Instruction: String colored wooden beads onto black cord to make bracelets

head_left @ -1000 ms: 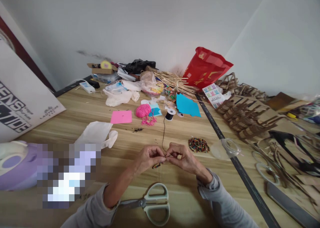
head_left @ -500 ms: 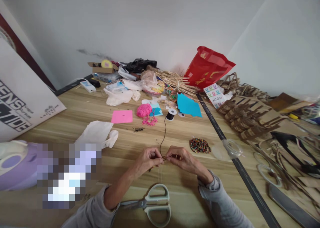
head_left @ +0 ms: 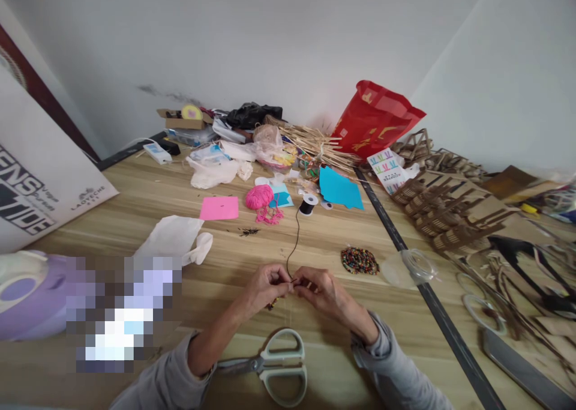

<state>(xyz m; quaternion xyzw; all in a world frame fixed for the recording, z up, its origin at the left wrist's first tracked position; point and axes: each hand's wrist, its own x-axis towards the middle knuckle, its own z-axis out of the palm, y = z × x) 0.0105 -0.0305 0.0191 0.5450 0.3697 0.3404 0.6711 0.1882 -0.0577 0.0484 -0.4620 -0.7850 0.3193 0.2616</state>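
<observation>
Head view — hands pinch thread

pixelated patch: hidden | bead at fingers: perhaps, too small

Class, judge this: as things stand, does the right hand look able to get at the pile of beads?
Probably yes: the pile of beads lies on bare table just beyond the right hand, nothing between them, though that hand is pinching the black cord.

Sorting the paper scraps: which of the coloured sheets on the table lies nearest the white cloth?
The pink sheet, lying flat just beyond the white cloth. The large blue sheet lies much farther right, past the black thread spool.
</observation>
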